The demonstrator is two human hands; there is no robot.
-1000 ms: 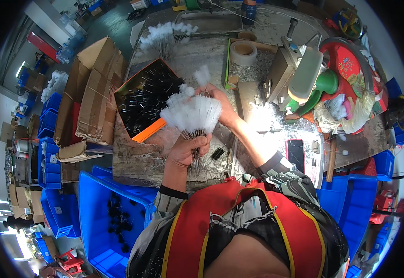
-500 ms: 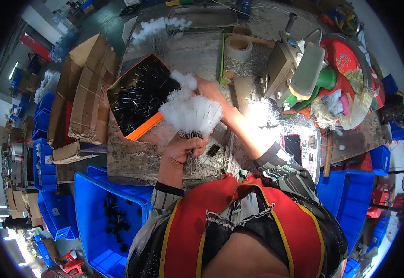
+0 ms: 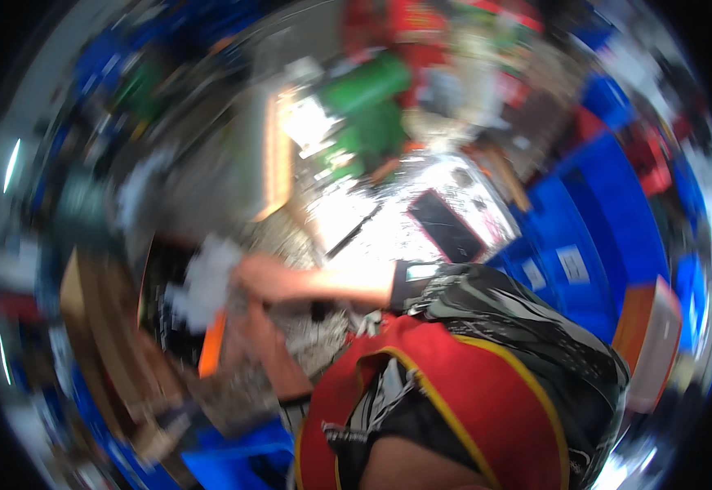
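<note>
Motion smears this picture, most of all around my hands. A fanned bunch of white-tufted wire brushes [image 3: 209, 282] stands by my left hand [image 3: 251, 333], which looks closed around its wire stems; the fingers are blurred. Just above it, my right hand [image 3: 264, 278] is beside the white tufts, its fingers too smeared to read. Behind the bunch lies a dark open box with an orange edge [image 3: 211, 347]; its black contents are partly covered by the tufts.
A phone [image 3: 447, 227] lies on the brightly lit table to the right. Beyond it is a green machine [image 3: 364, 106]. Blue bins [image 3: 589, 237] flank the right side, with an orange and white box [image 3: 650, 347] nearby. A cardboard box [image 3: 111, 335] stands at left.
The whole view has swung round, with the table shifted and blurred. My hands and the white bunch now appear farther left and lower. An orange and white box has come into view at right.
</note>
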